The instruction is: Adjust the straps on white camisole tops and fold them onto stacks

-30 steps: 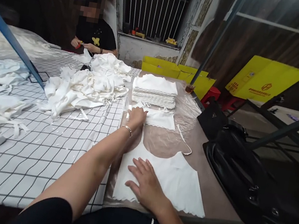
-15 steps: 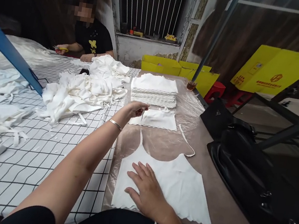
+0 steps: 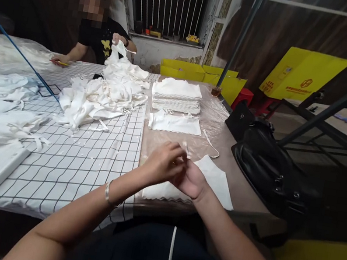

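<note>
A white camisole top (image 3: pixel 217 173) lies spread on the brown, plastic-covered table in front of me, its scalloped hem toward my body. Just above it, my two hands meet. My left hand (image 3: pixel 166 160) is closed with curled fingers, and a short end of white strap (image 3: pixel 185 144) shows beside its fingertips. Turned partly palm up, my right hand (image 3: pixel 193 181) sits against the left one; its fingers are mostly hidden behind it. The top's other strap (image 3: pixel 211 145) lies loose on the table in a curve.
Beyond the top are a folded white piece (image 3: pixel 174 123) and a neat stack of white garments (image 3: pixel 176 95). A heap of white garments (image 3: pixel 99 97) covers part of the checked cloth (image 3: pixel 85 177). Black bags (image 3: pixel 256 155) line the right edge. A co-worker (image 3: pixel 100 42) sits across, holding white fabric.
My left hand has drawn back toward me from the far strap. My right hand has lifted off the top to meet it. The co-worker has raised a piece of fabric.
</note>
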### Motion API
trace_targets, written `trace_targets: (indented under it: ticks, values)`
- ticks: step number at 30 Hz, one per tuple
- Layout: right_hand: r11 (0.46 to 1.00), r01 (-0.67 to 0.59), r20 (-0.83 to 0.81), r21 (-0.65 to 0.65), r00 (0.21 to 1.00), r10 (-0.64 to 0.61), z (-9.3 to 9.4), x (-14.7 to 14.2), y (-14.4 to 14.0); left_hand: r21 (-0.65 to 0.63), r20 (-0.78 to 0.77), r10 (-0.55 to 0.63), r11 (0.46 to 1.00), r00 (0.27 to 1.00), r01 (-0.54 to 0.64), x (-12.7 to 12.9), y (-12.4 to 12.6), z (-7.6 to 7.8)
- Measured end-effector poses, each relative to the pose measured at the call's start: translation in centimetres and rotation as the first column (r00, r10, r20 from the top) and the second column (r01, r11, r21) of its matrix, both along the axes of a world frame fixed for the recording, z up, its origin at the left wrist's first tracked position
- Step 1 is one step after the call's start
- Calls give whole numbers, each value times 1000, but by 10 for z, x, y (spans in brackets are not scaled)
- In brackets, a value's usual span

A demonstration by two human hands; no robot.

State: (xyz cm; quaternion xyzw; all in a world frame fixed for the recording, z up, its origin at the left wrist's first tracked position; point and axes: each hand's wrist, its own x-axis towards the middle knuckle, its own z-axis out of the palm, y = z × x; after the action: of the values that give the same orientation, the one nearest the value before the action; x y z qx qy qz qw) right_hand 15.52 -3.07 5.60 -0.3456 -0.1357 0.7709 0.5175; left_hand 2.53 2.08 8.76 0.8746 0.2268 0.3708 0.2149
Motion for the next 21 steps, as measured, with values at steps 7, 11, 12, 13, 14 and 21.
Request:
trace_targets:
  ticks: [7,11,12,13,14,21]
  values:
    - [997,-6,354,79,935,-22,-8,24,-27,-103,-209,108,986,972,-131,-31,5,-29]
    - [967,-183,537,177,841,61,3,22,-33,-83,-434,-9,996,901,-30,-1,21,-48]
    - [961,-206,570,186,819,66,5,22,-35,-83,-438,-23,996,899,-15,7,25,-51]
    - [956,-225,600,186,797,71,7,24,-37,-91,-425,-24,996,905,-17,14,30,-54]
    - [955,-238,624,179,777,77,9,26,-39,-114,-404,-22,993,915,-26,19,36,-56]
    - [948,-312,689,58,700,188,1,51,-51,-455,-186,-150,889,971,50,24,94,-59]
